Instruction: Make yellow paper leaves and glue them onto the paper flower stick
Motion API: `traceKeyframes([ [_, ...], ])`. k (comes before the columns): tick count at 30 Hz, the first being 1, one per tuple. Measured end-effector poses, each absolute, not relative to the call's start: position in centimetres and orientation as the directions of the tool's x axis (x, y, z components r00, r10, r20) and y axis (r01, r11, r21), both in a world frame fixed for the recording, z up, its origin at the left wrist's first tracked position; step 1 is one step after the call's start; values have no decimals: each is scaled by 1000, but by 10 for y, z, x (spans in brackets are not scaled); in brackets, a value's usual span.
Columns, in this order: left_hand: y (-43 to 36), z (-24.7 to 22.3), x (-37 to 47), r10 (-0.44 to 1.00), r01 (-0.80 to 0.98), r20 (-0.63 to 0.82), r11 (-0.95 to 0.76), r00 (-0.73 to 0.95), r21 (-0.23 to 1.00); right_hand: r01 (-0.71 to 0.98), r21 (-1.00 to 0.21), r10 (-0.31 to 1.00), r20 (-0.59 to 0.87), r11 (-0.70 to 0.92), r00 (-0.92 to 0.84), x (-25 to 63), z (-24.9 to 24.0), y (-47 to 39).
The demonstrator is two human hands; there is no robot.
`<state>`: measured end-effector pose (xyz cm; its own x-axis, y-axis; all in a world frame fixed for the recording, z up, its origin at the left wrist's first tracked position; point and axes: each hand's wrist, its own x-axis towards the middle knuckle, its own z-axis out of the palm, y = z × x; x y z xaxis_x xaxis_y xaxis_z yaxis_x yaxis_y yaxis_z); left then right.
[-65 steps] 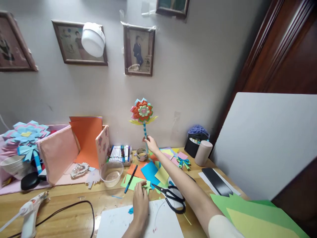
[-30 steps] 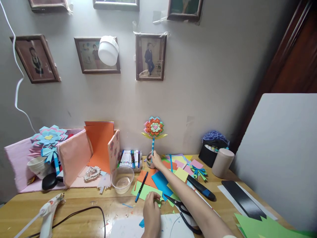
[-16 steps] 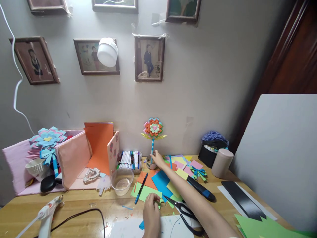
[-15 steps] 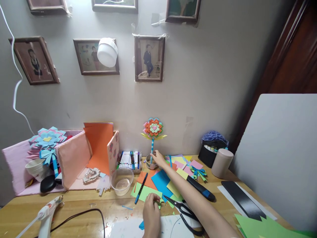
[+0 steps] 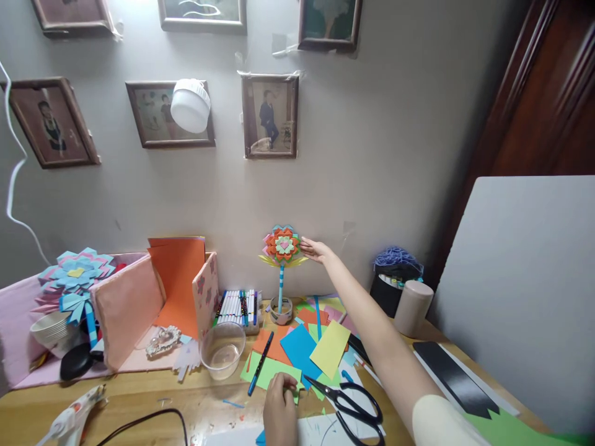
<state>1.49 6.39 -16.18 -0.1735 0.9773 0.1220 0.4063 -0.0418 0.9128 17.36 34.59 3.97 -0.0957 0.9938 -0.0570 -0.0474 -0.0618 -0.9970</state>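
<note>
A paper flower with layered orange, green, pink and blue petals stands upright, its blue striped stem set in a roll of tape. My right hand reaches to the right edge of the petals, fingers stretched out; touching or just beside them, I cannot tell. My left hand rests low on the table with its fingers curled under; what they hold, if anything, is hidden. Close by lie a green paper sheet, a blue pen and black scissors.
Coloured papers spread under my right arm. On the left are a clear plastic bowl, a marker set, pink dividers, another paper flower and a glue gun. A beige canister stands right.
My right hand has left the flower's stem base and risen to its petals, opening its fingers. The left hand stays low and curled. The view has shifted slightly.
</note>
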Motion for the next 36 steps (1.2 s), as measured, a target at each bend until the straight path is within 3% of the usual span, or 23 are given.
traceKeyframes([
  [8,68,-167,15,974,398,143,-63,-176,915,-68,-995,995,-65,-70,-70,161,43,351],
  [17,65,-163,15,975,390,131,-52,-179,919,50,-994,995,94,93,22,159,48,353],
  [26,65,-159,16,976,389,128,-50,-178,920,178,-971,987,156,159,-30,163,61,351],
  [36,69,-164,12,973,383,136,-57,-185,922,166,-962,975,204,216,-86,163,58,340],
])
